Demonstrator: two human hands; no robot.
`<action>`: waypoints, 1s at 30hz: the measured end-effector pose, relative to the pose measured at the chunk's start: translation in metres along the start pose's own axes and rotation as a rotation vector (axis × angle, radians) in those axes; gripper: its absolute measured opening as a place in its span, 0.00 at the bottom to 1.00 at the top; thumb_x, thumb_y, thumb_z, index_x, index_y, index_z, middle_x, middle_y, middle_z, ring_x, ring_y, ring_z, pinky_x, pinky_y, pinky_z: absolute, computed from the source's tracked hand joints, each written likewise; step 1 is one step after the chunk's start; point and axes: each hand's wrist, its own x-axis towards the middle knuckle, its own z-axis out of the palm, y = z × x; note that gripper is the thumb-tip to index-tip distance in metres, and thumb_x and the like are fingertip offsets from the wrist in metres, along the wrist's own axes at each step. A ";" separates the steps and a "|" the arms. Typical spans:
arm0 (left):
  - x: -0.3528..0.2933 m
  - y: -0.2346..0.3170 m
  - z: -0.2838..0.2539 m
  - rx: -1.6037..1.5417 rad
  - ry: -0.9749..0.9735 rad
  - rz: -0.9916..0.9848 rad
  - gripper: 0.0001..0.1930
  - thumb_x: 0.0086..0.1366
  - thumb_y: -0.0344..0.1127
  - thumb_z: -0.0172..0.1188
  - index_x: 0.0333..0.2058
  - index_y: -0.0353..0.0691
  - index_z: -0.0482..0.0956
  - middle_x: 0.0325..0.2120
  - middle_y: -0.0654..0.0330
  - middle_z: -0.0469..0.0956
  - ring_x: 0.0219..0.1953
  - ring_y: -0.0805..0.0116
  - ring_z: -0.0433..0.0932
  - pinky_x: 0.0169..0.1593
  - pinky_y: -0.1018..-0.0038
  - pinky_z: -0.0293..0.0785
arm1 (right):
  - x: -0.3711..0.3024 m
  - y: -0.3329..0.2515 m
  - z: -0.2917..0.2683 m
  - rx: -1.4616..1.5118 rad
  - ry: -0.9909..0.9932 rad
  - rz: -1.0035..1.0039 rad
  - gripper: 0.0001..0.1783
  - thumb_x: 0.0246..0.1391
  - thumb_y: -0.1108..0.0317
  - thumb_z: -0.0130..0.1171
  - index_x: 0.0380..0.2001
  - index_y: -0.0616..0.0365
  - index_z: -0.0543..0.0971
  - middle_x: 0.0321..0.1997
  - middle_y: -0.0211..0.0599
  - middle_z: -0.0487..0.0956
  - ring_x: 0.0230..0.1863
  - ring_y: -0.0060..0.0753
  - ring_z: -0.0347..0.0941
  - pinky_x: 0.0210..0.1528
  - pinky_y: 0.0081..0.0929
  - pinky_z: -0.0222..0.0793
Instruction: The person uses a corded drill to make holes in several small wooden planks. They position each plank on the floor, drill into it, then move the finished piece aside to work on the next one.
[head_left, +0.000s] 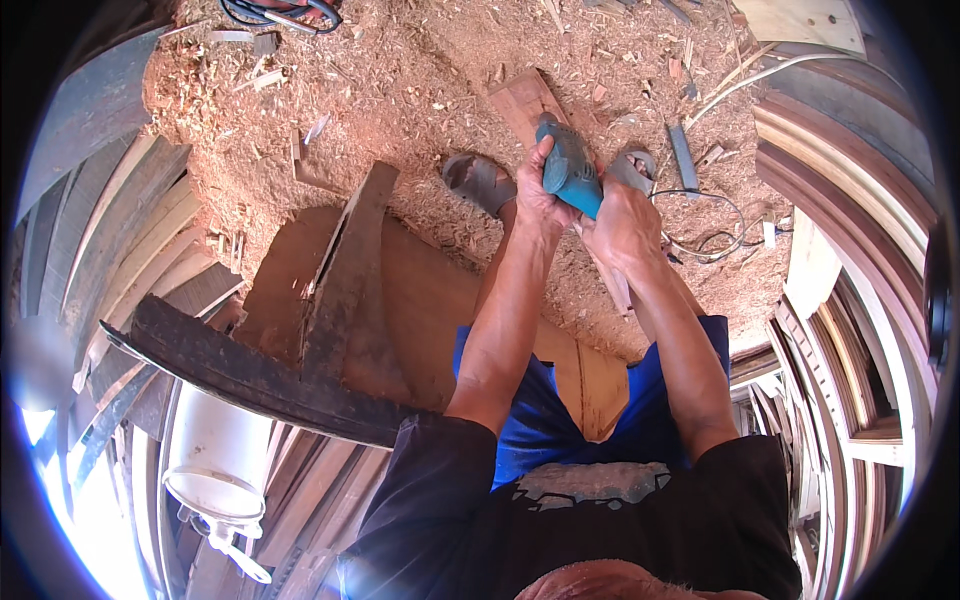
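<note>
A teal handheld power tool (572, 172) is gripped in both hands above the sawdust-covered ground. My left hand (541, 192) holds its left side, with the thumb reaching up toward the dark front end. Around its near right part, my right hand (622, 222) is closed. The tool lies over a narrow reddish-brown wooden board (524, 102), whose far end shows past it. The near end seems to come out below my hands, between my legs. The tool's underside is hidden, so I cannot tell its exact kind or whether it touches the board.
I sit on a wooden seat (592, 385), sandalled feet (478, 183) either side of the board. A cable (715, 240) loops at right. A dark upright wooden piece (350, 270) stands at left. Stacked timber (850, 190) lines the sides; a white bucket (215, 455) is lower left.
</note>
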 end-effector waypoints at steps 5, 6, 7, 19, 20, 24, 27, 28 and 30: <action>0.001 -0.003 0.001 -0.039 0.026 -0.022 0.26 0.62 0.49 0.62 0.50 0.33 0.75 0.40 0.43 0.80 0.41 0.41 0.80 0.49 0.45 0.78 | 0.002 0.002 -0.003 -0.033 -0.042 0.019 0.38 0.46 0.64 0.75 0.60 0.66 0.74 0.41 0.56 0.84 0.45 0.53 0.83 0.49 0.46 0.80; 0.001 -0.004 0.000 -0.040 0.041 -0.026 0.26 0.62 0.49 0.62 0.50 0.33 0.75 0.40 0.42 0.80 0.41 0.40 0.80 0.49 0.45 0.78 | 0.000 0.003 -0.003 -0.033 -0.036 0.002 0.38 0.47 0.64 0.75 0.60 0.66 0.73 0.40 0.56 0.84 0.45 0.53 0.83 0.49 0.46 0.80; -0.001 -0.005 -0.002 -0.078 0.039 -0.029 0.26 0.63 0.49 0.62 0.50 0.33 0.75 0.40 0.42 0.80 0.41 0.40 0.80 0.49 0.45 0.78 | -0.001 0.004 -0.002 -0.032 -0.030 -0.015 0.38 0.47 0.64 0.74 0.60 0.67 0.73 0.40 0.56 0.84 0.44 0.54 0.84 0.49 0.46 0.80; -0.026 -0.009 -0.010 -0.128 -0.022 -0.054 0.27 0.64 0.51 0.60 0.52 0.33 0.75 0.42 0.41 0.81 0.43 0.38 0.81 0.50 0.45 0.79 | -0.017 0.016 0.014 0.000 -0.002 -0.125 0.31 0.43 0.68 0.72 0.51 0.70 0.75 0.40 0.58 0.82 0.40 0.60 0.82 0.44 0.50 0.78; -0.025 -0.010 -0.008 -0.104 -0.004 -0.042 0.29 0.64 0.52 0.60 0.53 0.32 0.74 0.41 0.41 0.80 0.42 0.39 0.81 0.49 0.46 0.80 | -0.017 0.016 0.014 -0.003 -0.002 -0.125 0.31 0.44 0.68 0.72 0.52 0.70 0.75 0.41 0.58 0.81 0.41 0.60 0.82 0.44 0.49 0.78; -0.026 -0.010 0.000 -0.045 -0.001 0.009 0.31 0.64 0.55 0.60 0.53 0.31 0.72 0.40 0.42 0.79 0.41 0.40 0.81 0.48 0.47 0.81 | -0.016 0.017 0.013 0.003 0.013 -0.121 0.32 0.44 0.68 0.72 0.53 0.70 0.75 0.42 0.58 0.81 0.42 0.59 0.82 0.45 0.49 0.78; -0.022 -0.009 0.001 -0.042 -0.033 0.012 0.31 0.64 0.54 0.60 0.53 0.32 0.72 0.40 0.41 0.79 0.40 0.40 0.81 0.48 0.47 0.81 | -0.015 0.016 0.010 0.024 0.013 -0.111 0.32 0.44 0.68 0.72 0.53 0.70 0.75 0.43 0.59 0.81 0.43 0.59 0.82 0.46 0.49 0.78; -0.022 -0.009 0.000 -0.061 -0.047 -0.003 0.29 0.65 0.53 0.59 0.53 0.32 0.73 0.40 0.41 0.80 0.41 0.39 0.81 0.48 0.46 0.80 | -0.015 0.015 0.010 0.031 0.010 -0.107 0.32 0.44 0.68 0.72 0.52 0.70 0.75 0.43 0.59 0.81 0.43 0.59 0.82 0.46 0.49 0.78; -0.022 -0.008 -0.001 -0.100 -0.076 -0.037 0.26 0.66 0.49 0.58 0.53 0.33 0.75 0.41 0.41 0.82 0.43 0.38 0.81 0.50 0.45 0.79 | -0.013 0.017 0.011 0.042 0.012 -0.104 0.31 0.44 0.68 0.72 0.51 0.70 0.75 0.43 0.59 0.81 0.43 0.60 0.82 0.47 0.50 0.78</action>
